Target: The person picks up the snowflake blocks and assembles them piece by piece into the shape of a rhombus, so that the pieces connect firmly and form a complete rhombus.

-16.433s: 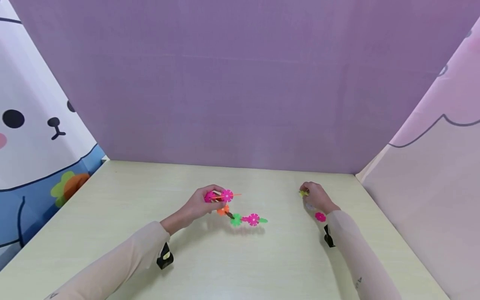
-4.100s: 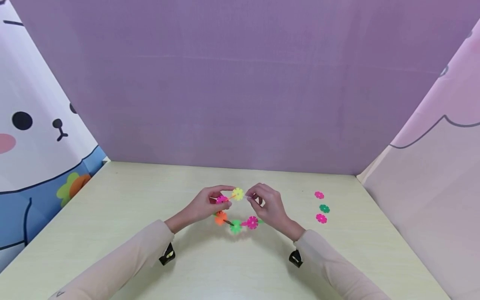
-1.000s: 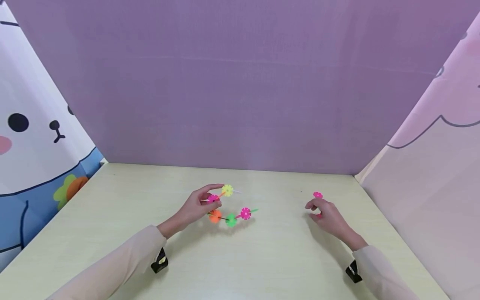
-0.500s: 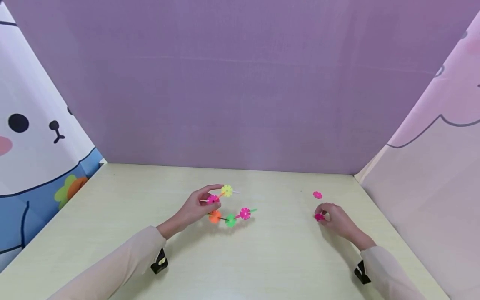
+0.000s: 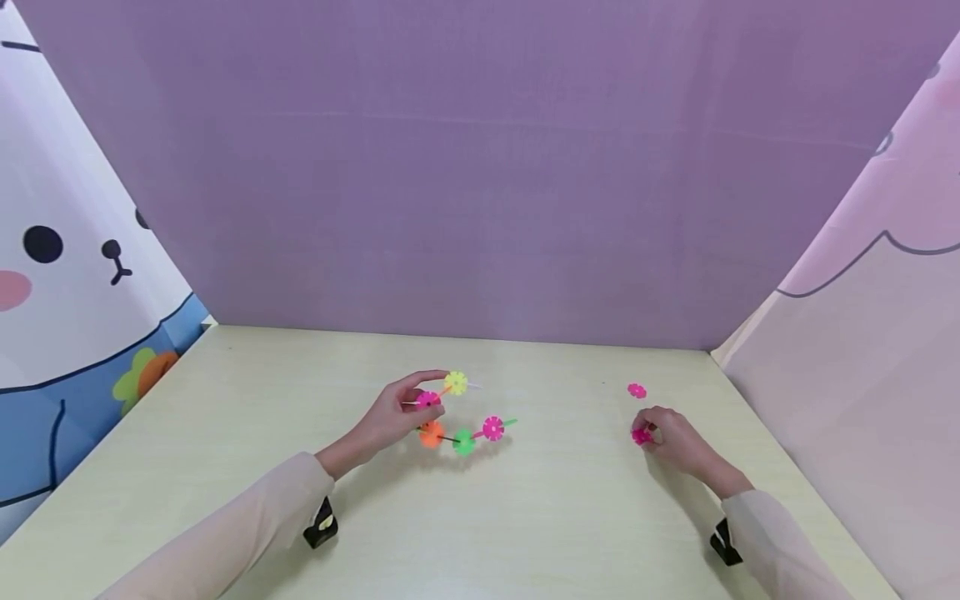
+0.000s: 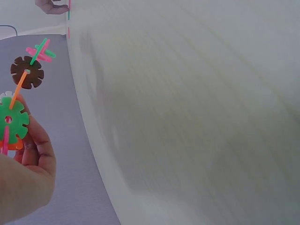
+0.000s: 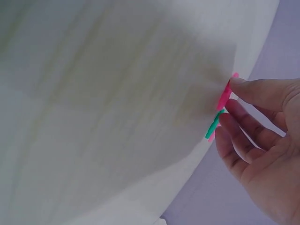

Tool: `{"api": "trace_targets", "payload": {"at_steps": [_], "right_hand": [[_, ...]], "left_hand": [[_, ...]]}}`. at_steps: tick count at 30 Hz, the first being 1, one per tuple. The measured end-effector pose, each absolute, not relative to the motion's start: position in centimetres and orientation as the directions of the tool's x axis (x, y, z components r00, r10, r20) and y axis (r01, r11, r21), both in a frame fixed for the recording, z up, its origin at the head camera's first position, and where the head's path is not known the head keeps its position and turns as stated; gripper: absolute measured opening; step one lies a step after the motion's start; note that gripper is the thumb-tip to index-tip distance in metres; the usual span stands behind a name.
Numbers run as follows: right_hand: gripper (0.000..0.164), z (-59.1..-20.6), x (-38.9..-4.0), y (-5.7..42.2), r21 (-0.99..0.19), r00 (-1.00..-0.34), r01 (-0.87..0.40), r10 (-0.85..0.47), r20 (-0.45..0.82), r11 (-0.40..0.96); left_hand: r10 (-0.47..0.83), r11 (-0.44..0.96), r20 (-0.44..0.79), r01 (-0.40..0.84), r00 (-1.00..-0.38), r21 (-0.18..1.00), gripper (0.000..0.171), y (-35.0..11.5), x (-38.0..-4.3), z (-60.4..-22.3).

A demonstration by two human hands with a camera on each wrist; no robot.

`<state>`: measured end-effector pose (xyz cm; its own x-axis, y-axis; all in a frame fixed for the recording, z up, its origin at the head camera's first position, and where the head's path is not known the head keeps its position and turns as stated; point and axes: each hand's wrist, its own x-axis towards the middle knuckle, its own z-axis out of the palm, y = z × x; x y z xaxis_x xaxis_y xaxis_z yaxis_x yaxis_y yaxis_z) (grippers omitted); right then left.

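My left hand [image 5: 390, 412] holds up a curved chain of slotted plastic snowflake discs [image 5: 463, 442], gripping it between thumb and fingers at a pink disc [image 5: 427, 402]. Yellow [image 5: 455, 383] and whitish discs form the chain's upper end; orange, green and pink discs hang along the lower part. A brown disc [image 6: 27, 72] shows in the left wrist view. On the right of the table, my right hand [image 5: 675, 442] pinches a loose pink snowflake disc [image 7: 226, 96] between thumb and fingers. Close by its fingertips is a green disc [image 7: 214, 124], hidden by the hand in the head view.
Another loose pink disc [image 5: 637, 390] lies on the pale wooden table [image 5: 525, 533] beyond my right hand. A purple panel [image 5: 480, 183] rises along the table's back edge. Printed cloths hang at the left [image 5: 82, 308] and right [image 5: 862, 375].
Since the oldest frame, yellow and whitish discs have joined the chain. My right hand has left the chain, moved right, and now pinches the near pink disc. My left hand stays nearly still.
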<state>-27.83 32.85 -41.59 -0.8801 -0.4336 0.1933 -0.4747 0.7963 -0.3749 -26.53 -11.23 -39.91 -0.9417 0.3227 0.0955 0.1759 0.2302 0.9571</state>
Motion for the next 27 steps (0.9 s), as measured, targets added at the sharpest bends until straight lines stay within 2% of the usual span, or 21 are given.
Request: {"api": "trace_targets", "payload": {"at_steps": [7, 13, 18, 23, 27], "right_hand": [[0.022, -41.3, -27.9, 32.7, -0.389, -0.891, -0.454, -0.416, 0.182, 0.802], [0.021, -41.0, -28.1, 32.8, -0.351, -0.863, -0.503, -0.437, 0.254, 0.79], [0.023, -40.4, -28.3, 33.0, -0.339, -0.845, -0.533, -0.469, 0.257, 0.775], [0.025, -40.0, -28.5, 32.8, -0.375, -0.843, -0.537, -0.469, 0.262, 0.755], [0.021, -39.9, -28.7, 32.1, -0.43, -0.863, -0.505, -0.419, 0.283, 0.748]], "left_hand": [[0.338, 0.188, 0.116, 0.188, -0.934, 0.964, 0.052, -11.1, -26.5, -40.0], [0.347, 0.187, 0.12, 0.193, -0.93, 0.963, 0.051, -11.1, -26.6, -40.3], [0.346, 0.182, 0.127, 0.199, -0.93, 0.963, 0.051, -11.0, -26.6, -40.3], [0.345, 0.188, 0.114, 0.187, -0.932, 0.964, 0.051, -10.9, -26.7, -40.1], [0.343, 0.197, 0.107, 0.183, -0.933, 0.963, 0.05, -10.7, -26.1, -39.1]]}}
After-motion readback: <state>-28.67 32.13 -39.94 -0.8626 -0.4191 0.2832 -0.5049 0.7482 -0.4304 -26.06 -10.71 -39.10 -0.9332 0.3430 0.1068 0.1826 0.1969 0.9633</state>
